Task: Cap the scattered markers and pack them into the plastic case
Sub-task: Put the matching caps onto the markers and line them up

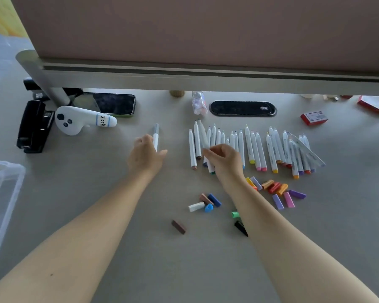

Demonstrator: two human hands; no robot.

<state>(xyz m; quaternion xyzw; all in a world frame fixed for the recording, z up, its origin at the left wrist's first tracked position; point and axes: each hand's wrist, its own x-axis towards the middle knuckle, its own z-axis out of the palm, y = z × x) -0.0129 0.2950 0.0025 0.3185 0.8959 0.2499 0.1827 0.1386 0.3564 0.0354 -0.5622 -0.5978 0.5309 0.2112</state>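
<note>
Several white uncapped markers lie in a row on the grey desk, tips pointing away from me. Loose coloured caps lie scattered nearer to me, with another small group of caps and a brown cap apart from them. My left hand holds a capped white marker upright, to the left of the row. Over the row's left part, my right hand pinches one marker from the row. The clear plastic case sits at the far left edge.
Along the back of the desk are a black stapler, a white controller, a phone, a small bottle, a black cable grommet and red boxes. A partition rail overhangs the desk.
</note>
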